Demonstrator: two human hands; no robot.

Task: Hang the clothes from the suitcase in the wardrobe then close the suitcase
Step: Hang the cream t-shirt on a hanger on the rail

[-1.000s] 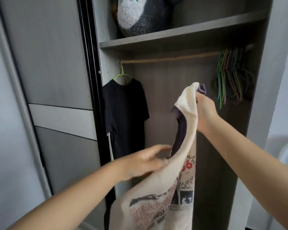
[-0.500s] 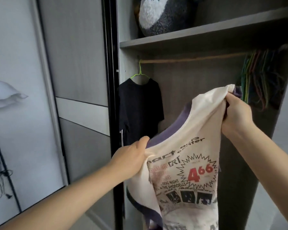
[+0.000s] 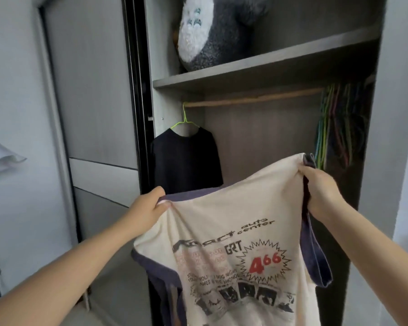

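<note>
Spread before the open wardrobe [image 3: 264, 74]: cream tee [image 3: 224, 231], left hand [image 3: 149, 208] and right hand [image 3: 320, 191] each in a closed grip on a shoulder. Soft, light, limp; best held at shoulders for threading a hanger [image 3: 332, 128]. Black tee [image 3: 186, 161] already up.

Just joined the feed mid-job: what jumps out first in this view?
A cream printed T-shirt with purple trim fills the lower centre, stretched between the left hand and right hand, each gripping a top corner. Behind it, a black T-shirt hangs on a green hanger at the rail's left end, with a bunch of coloured empty hangers at its right end.
</note>
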